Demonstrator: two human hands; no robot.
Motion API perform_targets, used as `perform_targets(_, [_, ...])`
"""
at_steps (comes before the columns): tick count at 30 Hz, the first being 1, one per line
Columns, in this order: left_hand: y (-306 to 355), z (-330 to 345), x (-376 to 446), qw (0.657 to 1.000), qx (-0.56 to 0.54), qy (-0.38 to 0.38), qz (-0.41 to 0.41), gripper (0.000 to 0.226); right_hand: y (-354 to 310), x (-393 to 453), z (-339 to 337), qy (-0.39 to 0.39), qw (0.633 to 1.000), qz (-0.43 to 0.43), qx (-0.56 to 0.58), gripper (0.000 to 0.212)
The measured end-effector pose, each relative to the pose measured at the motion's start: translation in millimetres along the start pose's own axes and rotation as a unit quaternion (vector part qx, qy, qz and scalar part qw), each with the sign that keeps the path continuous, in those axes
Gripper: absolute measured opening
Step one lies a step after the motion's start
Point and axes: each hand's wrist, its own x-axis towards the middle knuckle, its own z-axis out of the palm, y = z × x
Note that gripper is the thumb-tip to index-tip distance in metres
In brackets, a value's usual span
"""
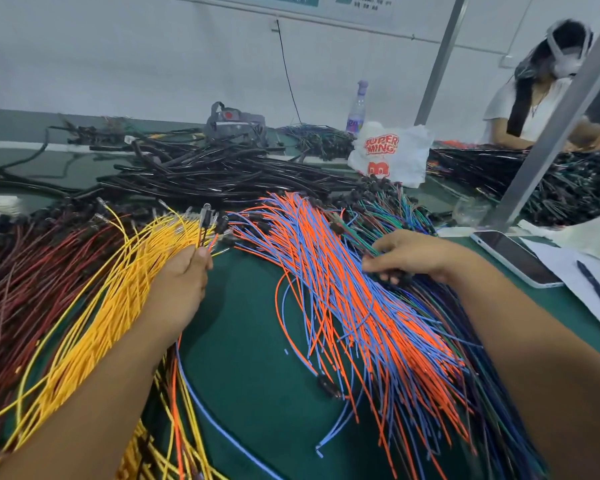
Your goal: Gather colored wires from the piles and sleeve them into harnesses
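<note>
Wire piles fan across the green table (243, 327): dark red wires (25, 271) at the far left, yellow wires (118, 289) beside them, orange and blue wires (343, 282) in the middle, green and dark blue wires (395, 216) to the right. My left hand (182, 278) grips a small bunch of wires near their terminal ends, among them red, yellow and orange ones, and their tails trail down under my forearm. My right hand (406, 256) reaches into the green and dark blue pile, its fingers curled round wires there.
Black sleeving and finished harnesses (222, 171) are heaped at the back. A white plastic bag (392, 154) and a bottle (357, 107) stand behind. A phone (513, 256), papers and a pen (596, 284) lie at the right. Another person (541, 98) works behind a metal post (555, 119).
</note>
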Motion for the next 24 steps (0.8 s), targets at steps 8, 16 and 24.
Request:
perform_targets(8, [2,-2,-1,1.0,-0.012,-0.009,-0.001,0.036,-27,-45,-56,0.056,0.997,0.042,-0.016,0.032])
perform_targets(16, [8,-1,1,0.99,-0.132,0.028,-0.052,0.034,-110,-107,-95,0.049,0.928,-0.101,0.357,0.03])
perform_targets(24, [14,-9,-3,0.979,-0.19,0.022,-0.076,0.032,-170,-30,80,0.004,0.764,-0.161,0.625,0.029])
